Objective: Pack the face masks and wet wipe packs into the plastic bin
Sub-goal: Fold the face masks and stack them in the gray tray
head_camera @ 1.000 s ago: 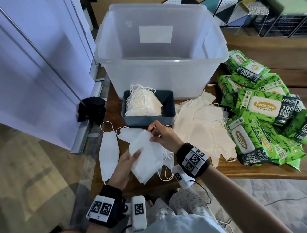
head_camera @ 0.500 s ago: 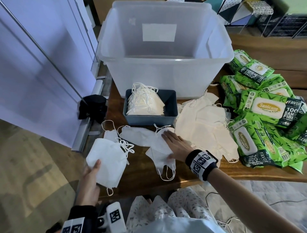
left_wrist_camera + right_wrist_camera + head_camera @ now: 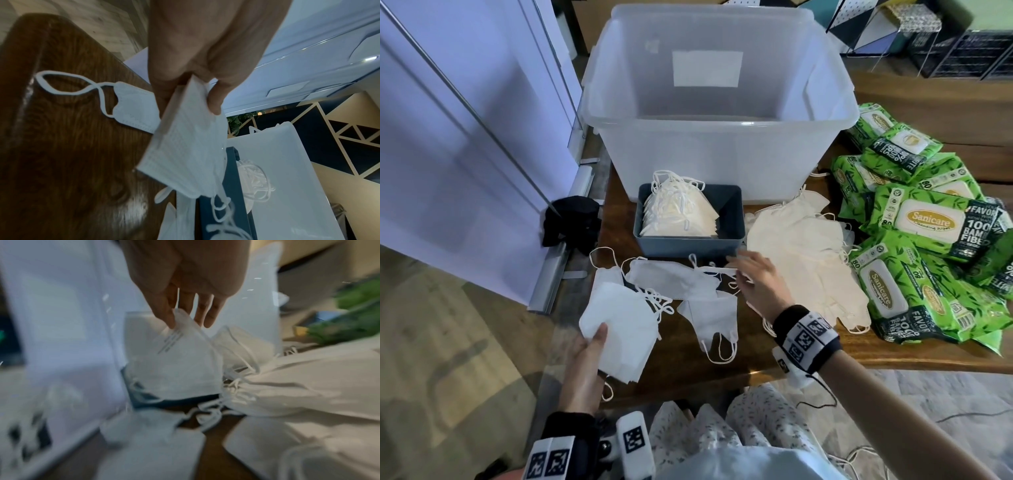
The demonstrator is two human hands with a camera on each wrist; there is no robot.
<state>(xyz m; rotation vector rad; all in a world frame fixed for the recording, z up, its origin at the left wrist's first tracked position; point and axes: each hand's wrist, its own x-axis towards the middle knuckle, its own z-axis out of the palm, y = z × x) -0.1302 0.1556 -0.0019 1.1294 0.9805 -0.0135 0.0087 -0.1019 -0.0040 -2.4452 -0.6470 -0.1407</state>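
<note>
A big clear plastic bin [image 3: 722,120] stands at the back of the wooden table [image 3: 688,373]. In front of it is a blue tray [image 3: 729,222] with cream face masks [image 3: 678,216]. My left hand [image 3: 585,359] holds a stack of white masks [image 3: 623,322] over the table's front left; thumb and fingers of the left hand [image 3: 187,104] clamp the stack [image 3: 185,146]. My right hand [image 3: 739,270] reaches just in front of the tray. In the blurred right wrist view the right hand [image 3: 189,321] pinches the edge of a white mask [image 3: 179,361]. Another white mask [image 3: 709,315] lies flat between my hands.
A loose pile of cream masks [image 3: 801,253] lies right of the tray. Green wet wipe packs [image 3: 928,219] are heaped at the table's right side. A black object [image 3: 571,222] sits off the table's left edge by a white panel [image 3: 465,137].
My left hand has carried the white stack off to the left. My right hand let go of it, pressed on the loose masks, then moved toward the tray and took a mask's edge.
</note>
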